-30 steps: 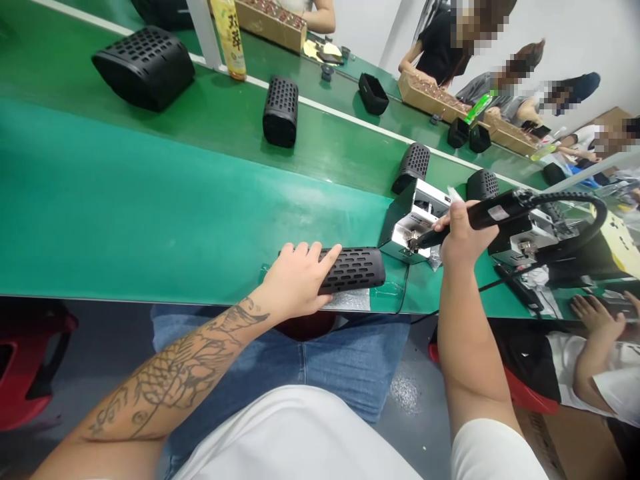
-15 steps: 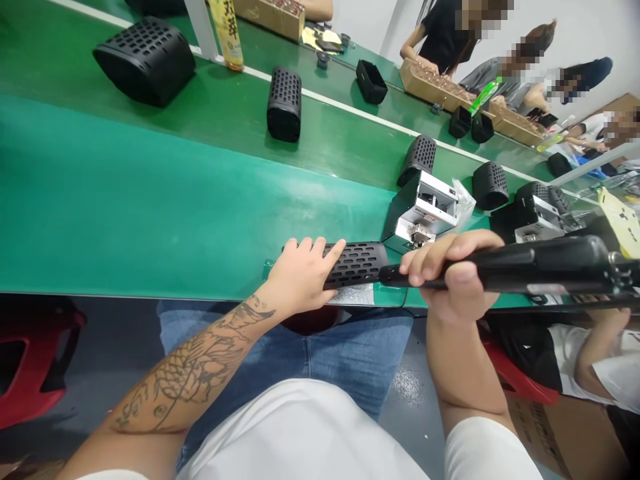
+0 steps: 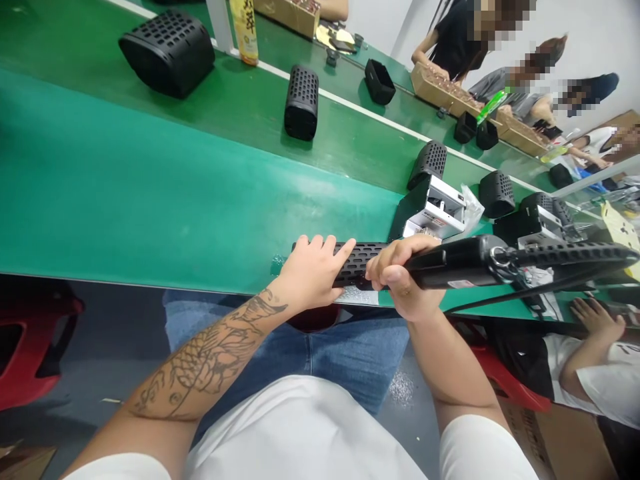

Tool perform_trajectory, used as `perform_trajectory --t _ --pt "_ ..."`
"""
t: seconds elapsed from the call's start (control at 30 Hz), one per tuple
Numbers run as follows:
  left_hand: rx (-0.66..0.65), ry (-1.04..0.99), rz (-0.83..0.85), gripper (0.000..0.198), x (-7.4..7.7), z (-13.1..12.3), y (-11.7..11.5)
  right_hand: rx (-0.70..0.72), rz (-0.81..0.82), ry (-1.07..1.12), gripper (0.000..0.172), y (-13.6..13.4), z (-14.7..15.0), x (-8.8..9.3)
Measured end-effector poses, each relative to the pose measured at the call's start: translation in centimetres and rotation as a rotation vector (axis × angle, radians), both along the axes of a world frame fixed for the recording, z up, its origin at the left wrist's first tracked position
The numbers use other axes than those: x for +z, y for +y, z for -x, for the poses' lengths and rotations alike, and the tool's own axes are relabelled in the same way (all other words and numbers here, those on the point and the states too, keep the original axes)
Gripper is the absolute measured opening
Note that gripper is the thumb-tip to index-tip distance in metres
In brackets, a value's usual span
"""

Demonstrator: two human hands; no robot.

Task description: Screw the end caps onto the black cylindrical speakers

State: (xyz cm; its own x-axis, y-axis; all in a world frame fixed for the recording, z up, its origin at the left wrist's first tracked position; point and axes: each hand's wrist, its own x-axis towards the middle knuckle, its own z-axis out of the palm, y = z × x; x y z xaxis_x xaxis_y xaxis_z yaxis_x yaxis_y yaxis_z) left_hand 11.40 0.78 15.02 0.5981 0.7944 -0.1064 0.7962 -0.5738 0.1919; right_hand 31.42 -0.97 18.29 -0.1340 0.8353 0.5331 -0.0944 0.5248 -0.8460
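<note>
My left hand [image 3: 313,273] lies over a black perforated housing [image 3: 361,257] at the table's near edge. Its fingers are on the far side and the thumb is on the near side, gripping the housing. A black electric screwdriver [image 3: 457,260] is wrapped in my right hand [image 3: 413,287], held nearly level. Its front end points left at the right part of the housing; the tip is hidden by the fingers. Just behind the right hand stands a silver and black screw feeder [image 3: 434,208].
Several similar black housings [image 3: 301,103] stand along the green table [image 3: 165,200]. A yellow bottle [image 3: 245,33] stands beside a white post [image 3: 220,27]. A cord [image 3: 480,303] trails right from the screwdriver. Co-workers sit across the table, and another person's hand [image 3: 597,319] is at right.
My right hand has moved left with the screwdriver, bringing its front end over the housing. My left hand stays on the housing. The whole view has shifted slightly.
</note>
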Motion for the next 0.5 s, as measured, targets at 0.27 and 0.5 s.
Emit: perform_trajectory --t 0.27,0.5 --pt "-0.002 -0.028 -0.023 0.102 -0.7 0.1 0.0 0.119 0.052 -0.057 0.047 0.0 -0.5 -0.8" --pt "-0.014 -0.036 -0.060 0.098 -1.1 0.1 -0.2 0.215 0.089 -0.085 0.043 0.5 -0.8 -1.7"
